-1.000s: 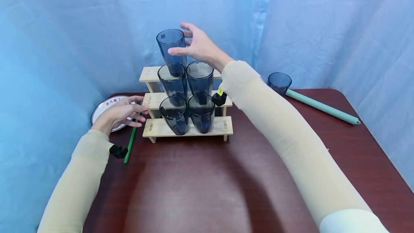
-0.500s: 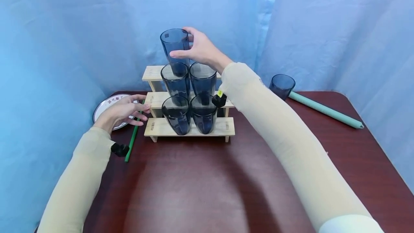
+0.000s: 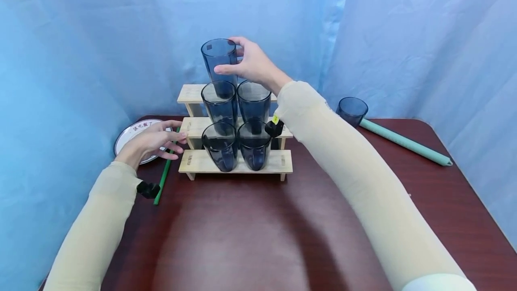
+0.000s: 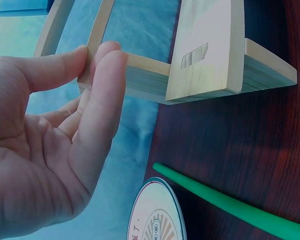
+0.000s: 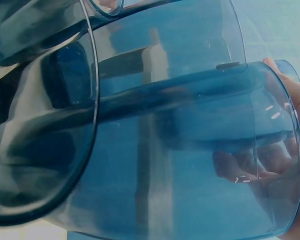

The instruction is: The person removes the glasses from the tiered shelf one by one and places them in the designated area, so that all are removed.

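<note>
My right hand [image 3: 256, 62] holds a tall blue-grey drinking glass [image 3: 210, 59] at the left part of the top shelf, thumb in front and fingers behind its rim. In the right wrist view, the fingers show through the clear wall of that glass [image 5: 200, 200]. Two similar glasses stand on the middle shelf and two on the bottom shelf of a three-step wooden rack [image 3: 192, 160]. At the left end of the middle shelf is my left hand [image 3: 150, 142]; in the left wrist view its thumb and fingertips pinch the shelf's edge.
Left of the rack lie a white plate [image 3: 128, 137] with printed characters and a green stick [image 3: 163, 179]. Another dark glass [image 3: 352, 110] and a pale green rod [image 3: 405, 142] are at the table's back right. Blue curtains [image 3: 121, 35] hang behind the table [image 3: 226, 232].
My right hand's fingers have closed in on the top glass, which has shifted very slightly right on its shelf. The left hand stays at the rack's side. The head view has shifted slightly.
</note>
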`<action>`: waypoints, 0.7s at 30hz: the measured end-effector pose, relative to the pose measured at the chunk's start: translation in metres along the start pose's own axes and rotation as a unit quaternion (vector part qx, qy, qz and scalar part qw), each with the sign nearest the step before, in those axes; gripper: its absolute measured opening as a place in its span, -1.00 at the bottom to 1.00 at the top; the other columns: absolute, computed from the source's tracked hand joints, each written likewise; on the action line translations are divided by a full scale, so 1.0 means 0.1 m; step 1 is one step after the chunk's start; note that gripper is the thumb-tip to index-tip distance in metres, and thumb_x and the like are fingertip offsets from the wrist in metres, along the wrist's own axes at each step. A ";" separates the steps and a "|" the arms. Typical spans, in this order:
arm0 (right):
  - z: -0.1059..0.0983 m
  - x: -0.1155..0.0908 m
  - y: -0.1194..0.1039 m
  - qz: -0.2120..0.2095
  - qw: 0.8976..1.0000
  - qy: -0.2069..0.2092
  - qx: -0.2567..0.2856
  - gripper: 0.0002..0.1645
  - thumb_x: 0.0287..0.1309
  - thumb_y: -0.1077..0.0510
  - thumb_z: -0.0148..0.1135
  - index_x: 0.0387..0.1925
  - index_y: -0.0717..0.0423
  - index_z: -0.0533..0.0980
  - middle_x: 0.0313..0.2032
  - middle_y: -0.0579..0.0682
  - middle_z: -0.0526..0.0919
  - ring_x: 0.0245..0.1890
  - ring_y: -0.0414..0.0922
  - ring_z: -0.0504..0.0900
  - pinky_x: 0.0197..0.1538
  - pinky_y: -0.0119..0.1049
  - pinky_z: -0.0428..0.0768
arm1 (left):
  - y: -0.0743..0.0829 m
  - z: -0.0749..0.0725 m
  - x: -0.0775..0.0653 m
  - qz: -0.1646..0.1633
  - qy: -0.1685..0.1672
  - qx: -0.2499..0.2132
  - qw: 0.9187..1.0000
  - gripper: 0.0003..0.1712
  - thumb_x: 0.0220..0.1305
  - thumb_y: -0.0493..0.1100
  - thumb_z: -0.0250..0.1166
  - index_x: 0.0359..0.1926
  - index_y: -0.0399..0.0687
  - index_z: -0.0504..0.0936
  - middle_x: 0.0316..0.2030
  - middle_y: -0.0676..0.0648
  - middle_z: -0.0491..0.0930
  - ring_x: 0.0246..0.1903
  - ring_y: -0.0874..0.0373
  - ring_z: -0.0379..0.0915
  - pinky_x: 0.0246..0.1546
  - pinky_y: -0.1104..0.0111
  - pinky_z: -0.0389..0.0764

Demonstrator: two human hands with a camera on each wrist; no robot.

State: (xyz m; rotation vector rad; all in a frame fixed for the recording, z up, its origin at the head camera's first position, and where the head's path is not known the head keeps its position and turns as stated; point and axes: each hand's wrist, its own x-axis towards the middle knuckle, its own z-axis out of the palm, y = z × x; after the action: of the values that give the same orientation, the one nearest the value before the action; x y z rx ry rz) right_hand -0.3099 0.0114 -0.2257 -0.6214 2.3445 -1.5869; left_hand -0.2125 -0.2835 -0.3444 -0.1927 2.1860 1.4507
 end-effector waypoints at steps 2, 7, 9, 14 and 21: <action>0.00 0.00 0.00 0.001 1.000 0.000 0.001 0.18 0.05 -0.02 0.59 0.58 -0.14 0.10 0.32 0.07 0.43 0.12 -0.08 0.60 0.13 -0.18 0.60 | 0.00 0.00 0.00 0.002 -0.002 0.001 1.000 -0.19 0.53 -0.04 0.18 0.60 -0.08 0.00 0.21 -0.36 0.39 -0.16 -0.03 0.64 -0.14 0.12 0.73; -0.03 0.01 -0.01 0.000 1.000 0.010 -0.008 0.16 0.06 -0.03 0.59 0.58 -0.15 0.11 0.32 0.06 0.42 0.13 -0.07 0.59 0.13 -0.18 0.60 | 0.03 0.00 0.04 0.012 -0.004 0.004 1.000 -0.18 0.52 -0.02 0.18 0.60 -0.08 0.01 0.20 -0.34 0.41 -0.11 -0.07 0.63 -0.14 0.12 0.73; -0.04 0.00 0.00 0.001 1.000 0.011 -0.011 0.16 0.05 -0.04 0.59 0.57 -0.15 0.12 0.32 0.05 0.42 0.12 -0.08 0.59 0.13 -0.19 0.59 | 0.03 0.01 0.04 0.010 -0.006 0.004 1.000 -0.19 0.52 -0.02 0.18 0.60 -0.08 0.01 0.19 -0.34 0.41 -0.11 -0.08 0.63 -0.14 0.12 0.72; -0.06 -0.01 0.02 0.001 1.000 0.013 -0.013 0.17 0.05 -0.05 0.59 0.57 -0.12 0.12 0.31 0.04 0.43 0.13 -0.11 0.56 0.12 -0.21 0.59 | 0.02 0.02 0.04 0.006 -0.008 0.004 1.000 -0.19 0.53 -0.03 0.18 0.60 -0.09 0.01 0.21 -0.36 0.40 -0.13 -0.07 0.63 -0.14 0.12 0.73; -0.26 -0.10 -0.04 0.001 0.999 0.044 0.008 0.15 0.05 0.01 0.60 0.57 -0.14 0.13 0.33 0.01 0.41 0.19 -0.07 0.53 0.14 -0.18 0.60 | 0.02 0.02 0.04 0.011 -0.010 0.006 1.000 -0.19 0.53 -0.03 0.18 0.60 -0.10 0.00 0.21 -0.37 0.38 -0.15 -0.05 0.63 -0.14 0.12 0.72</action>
State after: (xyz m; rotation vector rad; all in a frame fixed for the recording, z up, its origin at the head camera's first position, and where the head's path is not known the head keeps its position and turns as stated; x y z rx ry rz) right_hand -0.3116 0.0357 -0.2124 -0.5563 2.3908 -1.6623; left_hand -0.2162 -0.2803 -0.3448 -0.1488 2.1862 1.4449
